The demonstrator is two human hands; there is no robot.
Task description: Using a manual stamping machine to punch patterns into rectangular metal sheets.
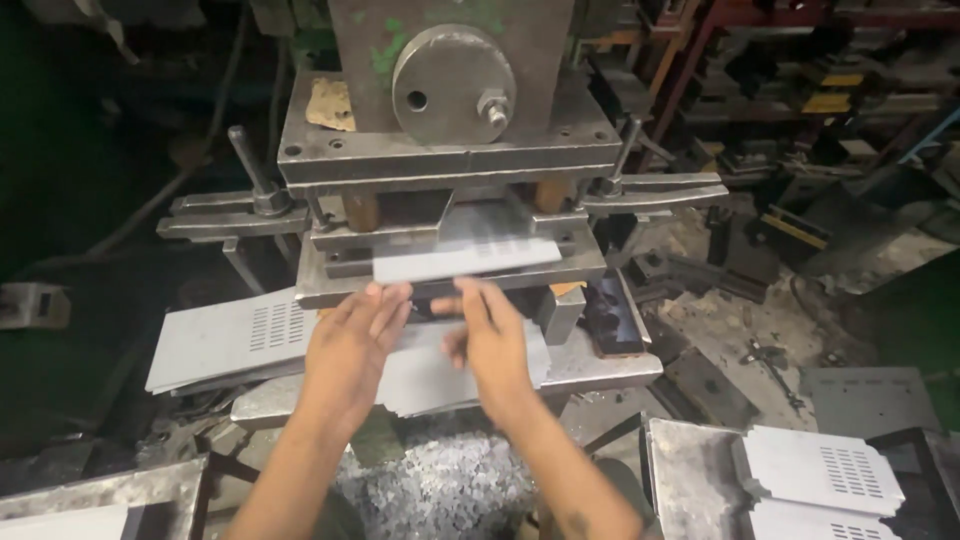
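The left hand (352, 345) has its fingers (385, 305) stretched out nearly flat and close together, tips pointing at the front edge of the press die (450, 270). They seem to rest on or just over a pale metal sheet (465, 255) that lies partly inside the die opening; the sheet is blurred, so whether the fingertips grip it or only press against it cannot be told. The right hand (492, 340) sits just beside the left, its fingers (478, 297) also extended and slightly spread, the thumb out to the side, reaching toward the same sheet's near edge. Neither hand is curled into a fist.

Under both hands lies a loose stack of flat grey sheets (420, 375) on the lower press plate (600, 370). To the left a slotted sheet (230, 335) with rows of small vents rests on the machine's side. Above the die rises the heavy press head (450, 80) with a round steel disc on its face, flanked by clamp arms (655, 192). Metal scrap chips (450, 480) pile below the wrists. At lower right, a metal tray (690, 470) holds more punched sheets (820, 470) with vent slots.
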